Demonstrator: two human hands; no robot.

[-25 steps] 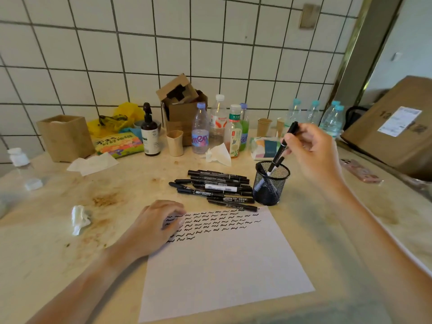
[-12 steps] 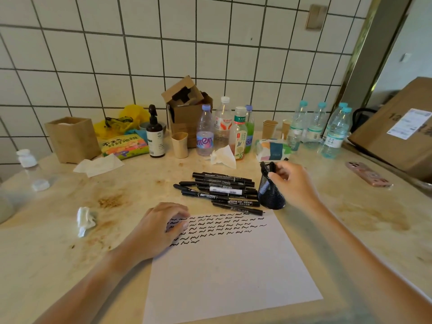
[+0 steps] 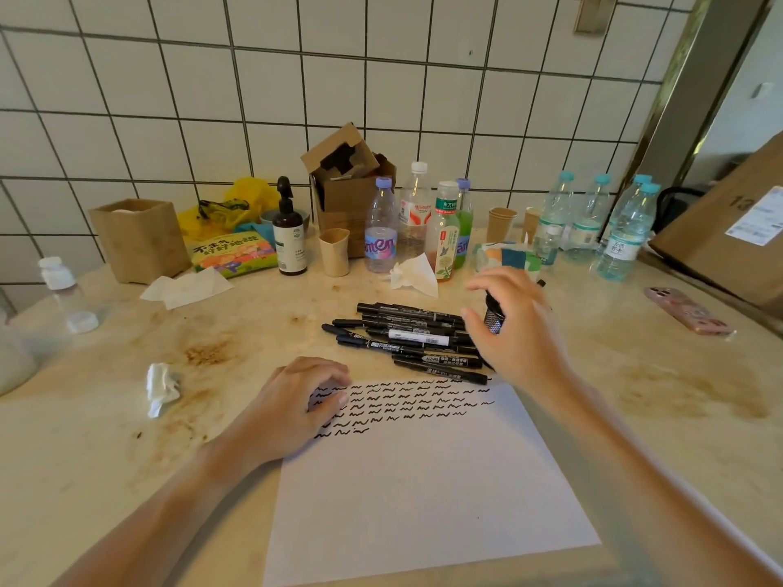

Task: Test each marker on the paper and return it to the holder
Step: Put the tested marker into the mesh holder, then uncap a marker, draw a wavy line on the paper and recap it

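Left hand: The left hand (image 3: 292, 406) lies on the top left corner of the paper (image 3: 423, 493). Its fingers are bent a little and press down on the sheet. It grasps nothing.

Right hand: The right hand (image 3: 515, 328) is over the black mesh holder (image 3: 493, 317). The fingers seem to curl round the holder, but the hand hides most of it, so the grip is hard to see well. Only a small bit of mesh shows between the fingers.

Markers: A pile of black markers (image 3: 406, 341) lies flat on the table (image 3: 127, 417), just past the top edge of the paper. One of them has a white body. The pile is just beside the right hand, on its left.

Paper: The white sheet lies flat in front of the person. Rows of small black wavy lines fill its top part. The rest is blank.

Back of the table: Bottles (image 3: 381, 230), paper cups and a brown box (image 3: 351, 192) stand by the tiled wall.

Other things: A pink phone (image 3: 688, 311) lies far to the right. A crumpled tissue (image 3: 161, 387) lies to the left of the left hand.
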